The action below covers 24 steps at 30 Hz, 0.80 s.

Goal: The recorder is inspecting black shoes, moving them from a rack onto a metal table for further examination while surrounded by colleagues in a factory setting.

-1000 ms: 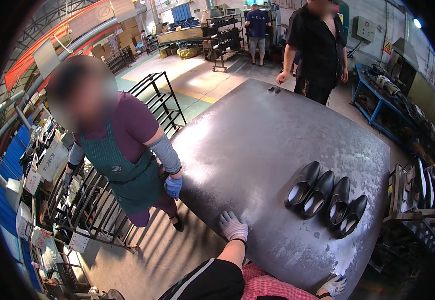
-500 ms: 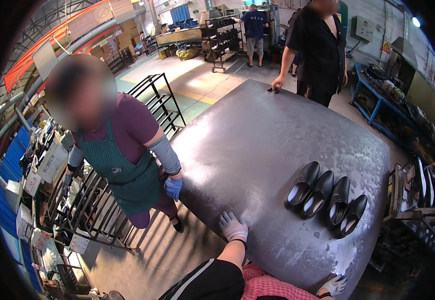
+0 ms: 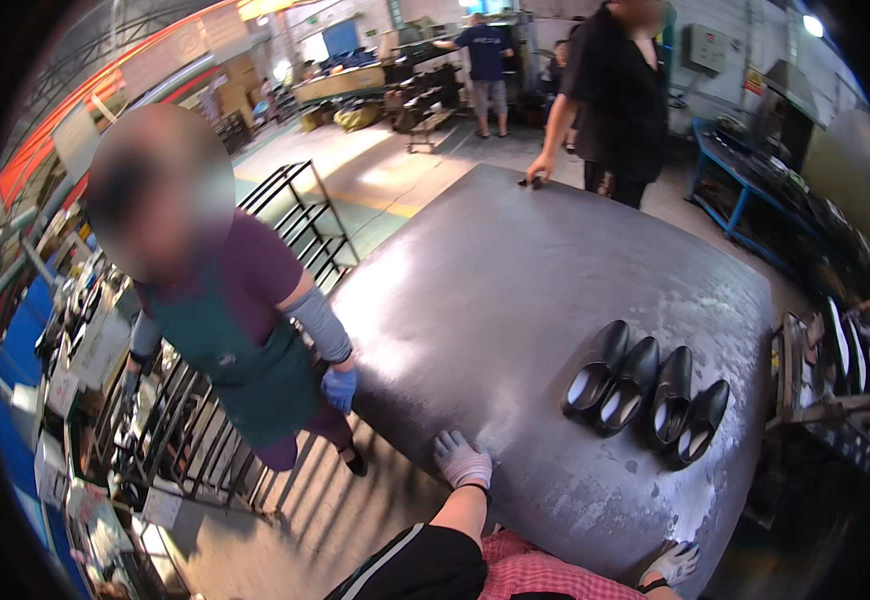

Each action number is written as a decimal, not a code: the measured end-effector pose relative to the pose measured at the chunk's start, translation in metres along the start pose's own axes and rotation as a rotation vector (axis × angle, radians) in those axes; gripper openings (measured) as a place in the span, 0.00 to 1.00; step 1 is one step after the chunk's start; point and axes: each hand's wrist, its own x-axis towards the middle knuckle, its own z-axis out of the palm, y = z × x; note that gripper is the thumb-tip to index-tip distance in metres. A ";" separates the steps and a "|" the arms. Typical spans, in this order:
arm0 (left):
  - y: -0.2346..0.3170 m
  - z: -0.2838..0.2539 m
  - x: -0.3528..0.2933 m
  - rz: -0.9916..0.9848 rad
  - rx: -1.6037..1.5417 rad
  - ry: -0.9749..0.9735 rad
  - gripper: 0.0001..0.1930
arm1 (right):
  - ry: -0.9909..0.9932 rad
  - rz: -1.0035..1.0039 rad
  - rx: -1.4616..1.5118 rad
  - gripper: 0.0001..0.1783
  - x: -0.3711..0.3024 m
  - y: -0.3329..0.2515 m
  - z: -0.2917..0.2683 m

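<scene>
My left hand (image 3: 463, 460) wears a pale grey, pinkish-cuffed glove and rests on the near left edge of a metal-topped table (image 3: 455, 290), fingers stretched out and nothing held. At the near right edge my gloved right hand (image 3: 671, 565) lies on the metal with its fingers extended, also without anything in it. A row of black slip-on shoes (image 3: 639, 361) with pale insoles stands on the right half of the table, toes pointing away from me. Both hands are apart from the shoes.
A person in a green apron (image 3: 255, 365) stands at the left beside black metal racks (image 3: 200, 430). Across the table, a person in black (image 3: 620, 100) touches its far corner. A blue workbench (image 3: 740, 205) and a wooden-framed rack (image 3: 825, 412) are at the right.
The whole view has shifted slightly, and a person's blurred head now shows at the right rim. My hands and the shoes keep their places on the table.
</scene>
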 end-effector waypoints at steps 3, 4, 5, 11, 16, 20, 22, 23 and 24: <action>-0.001 0.001 -0.001 0.027 -0.035 -0.013 0.31 | -0.189 0.157 0.011 0.31 -0.006 -0.015 -0.027; -0.003 0.004 0.000 0.045 -0.057 -0.013 0.31 | -0.235 0.193 0.050 0.31 -0.004 -0.020 -0.036; -0.004 0.007 0.000 0.022 -0.070 -0.040 0.32 | -0.260 0.192 0.084 0.31 -0.001 -0.021 -0.045; -0.009 0.028 0.008 0.023 -0.035 0.036 0.35 | -0.327 0.258 0.248 0.34 -0.004 -0.030 -0.064; -0.001 -0.011 -0.005 0.066 0.032 -0.196 0.36 | -0.177 0.219 0.297 0.33 -0.007 -0.025 -0.055; 0.027 -0.038 -0.010 0.130 0.034 -0.181 0.36 | -0.170 0.204 0.315 0.33 -0.008 -0.024 -0.058; 0.030 -0.041 -0.011 0.134 0.038 -0.168 0.36 | -0.154 0.195 0.310 0.33 -0.009 -0.025 -0.058; 0.029 -0.041 -0.010 0.132 0.040 -0.160 0.36 | -0.163 0.202 0.307 0.34 -0.009 -0.027 -0.058; 0.028 -0.040 -0.009 0.129 0.041 -0.154 0.36 | -0.155 0.204 0.299 0.34 -0.008 -0.027 -0.057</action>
